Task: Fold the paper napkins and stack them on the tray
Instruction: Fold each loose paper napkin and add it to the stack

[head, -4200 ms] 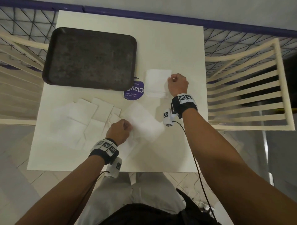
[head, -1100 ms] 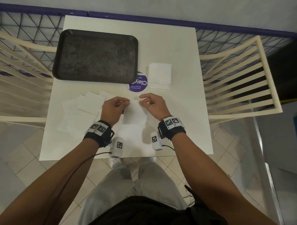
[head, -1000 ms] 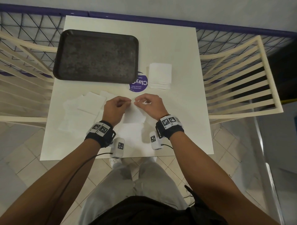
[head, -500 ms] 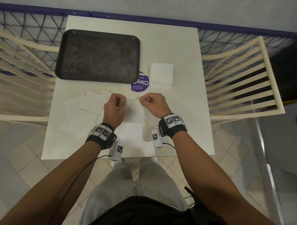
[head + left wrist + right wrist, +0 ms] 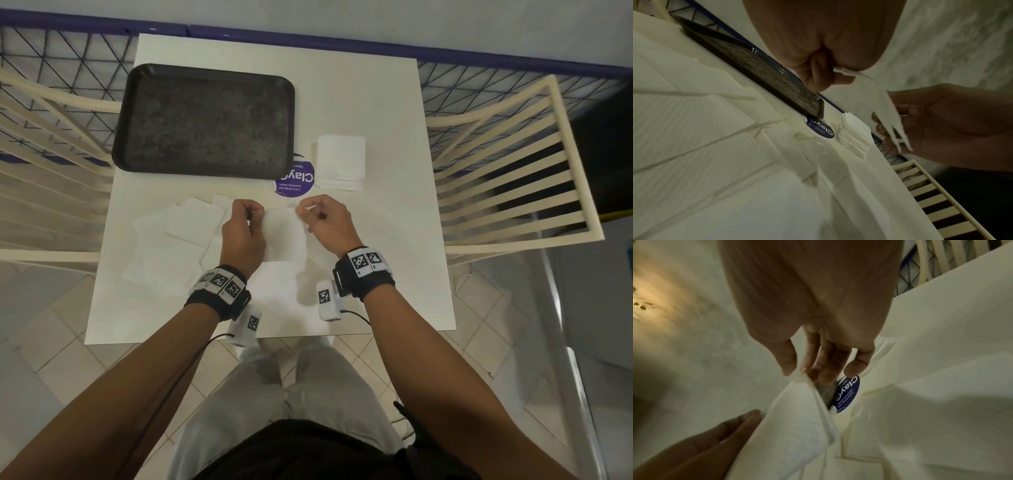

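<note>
A white paper napkin [image 5: 285,236] hangs above the table between both hands. My left hand [image 5: 244,230] pinches its far left corner [image 5: 842,71]. My right hand [image 5: 325,222] pinches the far right corner [image 5: 802,372] between thumb and fingers. The napkin [image 5: 797,415] shows two layers along its edge. A dark, empty tray [image 5: 205,120] lies at the table's far left. A stack of folded napkins [image 5: 340,161] sits to the right of the tray. Several unfolded napkins [image 5: 171,240] lie spread on the table to the left of my left hand.
A round purple sticker [image 5: 296,180] lies between tray and folded stack, partly under the tray's corner. The white table [image 5: 394,240] has slatted cream chairs at its left [image 5: 51,154] and right [image 5: 513,171]. A wire fence [image 5: 462,82] with a purple rail runs behind.
Since a second ago both hands have lifted the napkin's far edge and drawn slightly apart, holding its two far corners. Four seconds ago the right hand was at the folded stack.
</note>
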Motion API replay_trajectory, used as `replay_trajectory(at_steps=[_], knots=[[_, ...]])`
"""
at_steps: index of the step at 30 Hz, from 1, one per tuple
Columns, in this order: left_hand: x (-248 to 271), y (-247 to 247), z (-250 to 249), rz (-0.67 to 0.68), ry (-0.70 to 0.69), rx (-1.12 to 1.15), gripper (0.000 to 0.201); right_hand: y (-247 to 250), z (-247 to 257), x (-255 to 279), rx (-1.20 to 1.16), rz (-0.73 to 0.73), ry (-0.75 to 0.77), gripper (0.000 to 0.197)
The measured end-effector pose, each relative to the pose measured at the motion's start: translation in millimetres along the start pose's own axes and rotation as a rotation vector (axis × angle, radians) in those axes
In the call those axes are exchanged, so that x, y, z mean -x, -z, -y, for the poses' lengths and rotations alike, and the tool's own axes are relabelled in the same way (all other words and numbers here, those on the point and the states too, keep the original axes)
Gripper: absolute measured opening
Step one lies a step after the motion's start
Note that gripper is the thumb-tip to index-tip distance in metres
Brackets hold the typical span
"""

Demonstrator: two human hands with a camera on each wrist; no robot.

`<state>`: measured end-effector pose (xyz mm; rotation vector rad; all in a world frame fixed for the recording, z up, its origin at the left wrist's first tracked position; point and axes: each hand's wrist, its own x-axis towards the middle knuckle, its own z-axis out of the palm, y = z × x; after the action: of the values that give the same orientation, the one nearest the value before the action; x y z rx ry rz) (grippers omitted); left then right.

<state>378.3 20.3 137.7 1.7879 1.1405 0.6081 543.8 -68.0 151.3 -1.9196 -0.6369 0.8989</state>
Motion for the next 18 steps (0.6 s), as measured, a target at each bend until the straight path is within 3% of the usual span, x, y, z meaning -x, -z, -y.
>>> replay_trajectory(at_steps=[2,8,13,18], knots=[[-2,-1,0,-0.009,0.003,-0.002,0.014,-2,-2,3,0.059,0.044,-0.043,0.018],[-9,-3,5,-0.010,0.018,0.008,0.012,-2,-6,6,0.159,0.049,-0.023,0.009],[-9,-8,-2,0.087,0.143,0.092,0.016,24,3,-23,0.223,-0.053,0.015,0.012],[-6,-18,9,0.242,0.189,0.023,0.010,63,6,-79,0.260,-0.227,-0.024,0.019]])
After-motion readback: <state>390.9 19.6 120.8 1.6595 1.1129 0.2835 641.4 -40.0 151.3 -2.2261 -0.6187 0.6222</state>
